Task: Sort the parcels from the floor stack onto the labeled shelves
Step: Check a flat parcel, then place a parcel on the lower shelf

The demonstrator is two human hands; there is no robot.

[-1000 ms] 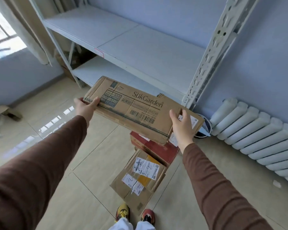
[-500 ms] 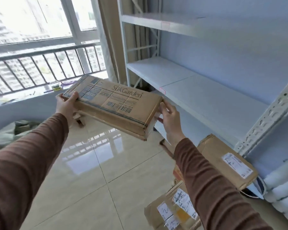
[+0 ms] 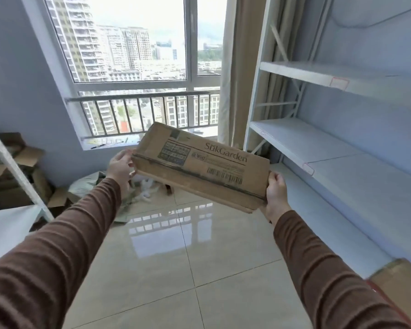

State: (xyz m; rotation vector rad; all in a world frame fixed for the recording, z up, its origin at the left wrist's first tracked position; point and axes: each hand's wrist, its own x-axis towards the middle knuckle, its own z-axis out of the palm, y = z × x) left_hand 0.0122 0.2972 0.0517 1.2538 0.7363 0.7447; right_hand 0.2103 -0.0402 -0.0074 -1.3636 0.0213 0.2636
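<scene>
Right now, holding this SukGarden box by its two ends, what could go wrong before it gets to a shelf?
1. The box is tilted and only held at its ends by the left hand and right hand; the grip could slip.
2. Swinging right, it might knock the shelf edge.
3. Loose packaging lies on the glossy floor, a possible trip hazard.

Glossy tiled floor (image 3: 176, 269) carries crumpled packing litter (image 3: 138, 186) and flattened cardboard (image 3: 59, 198) along its window-side edge — white shelves (image 3: 342, 167) on the right show bare boards.
</scene>
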